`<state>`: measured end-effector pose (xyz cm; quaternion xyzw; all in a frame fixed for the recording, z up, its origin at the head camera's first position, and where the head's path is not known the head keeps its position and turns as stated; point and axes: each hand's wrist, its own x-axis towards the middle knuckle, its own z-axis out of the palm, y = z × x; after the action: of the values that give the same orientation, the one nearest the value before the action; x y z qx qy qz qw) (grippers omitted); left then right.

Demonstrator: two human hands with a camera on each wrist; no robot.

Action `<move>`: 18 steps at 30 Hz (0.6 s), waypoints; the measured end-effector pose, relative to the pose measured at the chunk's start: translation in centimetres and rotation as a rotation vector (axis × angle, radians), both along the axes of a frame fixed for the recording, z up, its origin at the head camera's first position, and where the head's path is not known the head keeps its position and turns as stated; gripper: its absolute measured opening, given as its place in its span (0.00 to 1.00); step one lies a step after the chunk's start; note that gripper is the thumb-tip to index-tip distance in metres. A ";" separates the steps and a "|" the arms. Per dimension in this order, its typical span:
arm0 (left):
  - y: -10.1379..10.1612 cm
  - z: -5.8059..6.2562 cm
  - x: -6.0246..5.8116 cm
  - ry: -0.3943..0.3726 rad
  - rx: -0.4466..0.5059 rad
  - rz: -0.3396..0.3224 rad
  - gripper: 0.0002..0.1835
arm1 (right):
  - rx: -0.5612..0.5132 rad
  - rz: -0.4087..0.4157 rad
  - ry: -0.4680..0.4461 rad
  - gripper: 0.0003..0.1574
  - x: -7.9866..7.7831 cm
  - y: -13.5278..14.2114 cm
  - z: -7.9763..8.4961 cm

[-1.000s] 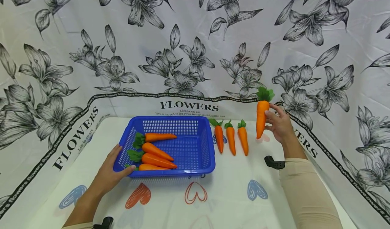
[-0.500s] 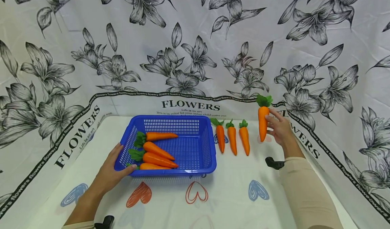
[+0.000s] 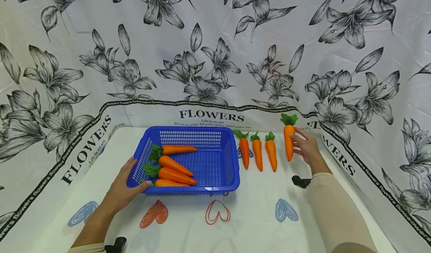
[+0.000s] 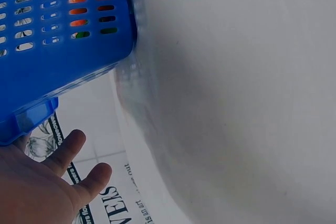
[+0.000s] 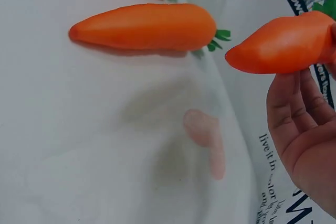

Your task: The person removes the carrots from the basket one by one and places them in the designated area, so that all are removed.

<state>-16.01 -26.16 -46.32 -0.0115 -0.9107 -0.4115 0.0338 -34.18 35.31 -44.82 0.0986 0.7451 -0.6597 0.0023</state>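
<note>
My right hand (image 3: 308, 146) holds an orange carrot (image 3: 289, 140) with leafy green tops, upright at the table's back right, leaves up and tip down. In the right wrist view, fingers (image 5: 286, 108) support this carrot (image 5: 286, 43) from one side. To its left three more carrots (image 3: 271, 155) lie side by side in a row, leaves toward the back. My left hand (image 3: 122, 189) rests at the front left corner of a blue plastic basket (image 3: 234, 163), thumb on the rim. Two of its fingers (image 4: 68, 150) stretch out straight beyond the basket. Several carrots (image 3: 175, 175) lie inside the basket's left half.
A white cloth (image 3: 256, 208) printed with hearts covers the table. Behind and at both sides hangs a white curtain (image 3: 215, 32) with black lily drawings and the word FLOWERS. The basket's right wall stands close beside the row of carrots.
My right hand has lowered the carrot toward the table, beside the row. The left hand has stayed on the basket, and the other carrots have not moved.
</note>
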 end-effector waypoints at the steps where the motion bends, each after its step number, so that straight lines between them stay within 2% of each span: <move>1: 0.0 0.0 0.0 -0.001 0.001 0.000 0.53 | 0.013 -0.017 -0.018 0.44 -0.2 0.0 -0.3; 8: 0.0 0.1 0.1 -0.008 0.004 0.003 0.53 | 0.057 -0.043 -0.143 0.43 -0.5 0.1 -1.8; 18: 0.0 0.1 0.0 -0.010 0.000 0.003 0.53 | 0.134 -0.056 -0.219 0.42 -0.6 -0.1 -3.0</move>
<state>-16.02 -26.21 -46.21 -0.0079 -0.9109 -0.4115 0.0299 -34.74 35.17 -47.87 0.1906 0.7797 -0.5936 0.0584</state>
